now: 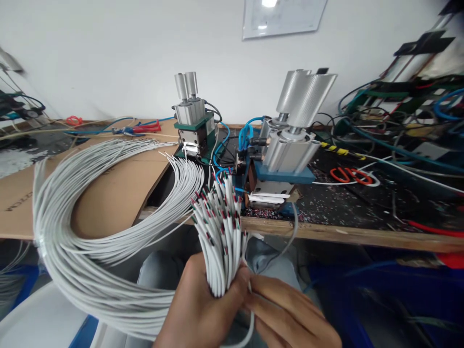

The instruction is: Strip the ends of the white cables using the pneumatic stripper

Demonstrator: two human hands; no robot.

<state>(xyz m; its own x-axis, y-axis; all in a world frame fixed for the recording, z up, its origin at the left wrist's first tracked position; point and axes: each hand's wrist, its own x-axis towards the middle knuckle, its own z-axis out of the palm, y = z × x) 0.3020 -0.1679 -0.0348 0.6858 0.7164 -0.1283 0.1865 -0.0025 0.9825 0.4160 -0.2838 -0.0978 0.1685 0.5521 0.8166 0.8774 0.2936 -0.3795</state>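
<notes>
My left hand (197,309) is closed around a thick bundle of white cables (221,232), held upright below the bench edge. The cable ends show red, green and dark inner cores. The rest of the bundle loops away to the left in a big coil (72,241) over the cardboard. My right hand (286,314) sits just right of the left one, its fingers pinching a single white cable (250,290) at the bundle's base. Straight ahead on the bench stands a pneumatic wire-stripping machine (286,154) with a blue base.
A second smaller machine (194,125) with a green body stands further back. Cardboard (119,188) covers the bench's left part. Orange-handled scissors (350,175) lie right of the machine among tangled cables and hoses (398,130). Red pliers (145,128) lie at the back left.
</notes>
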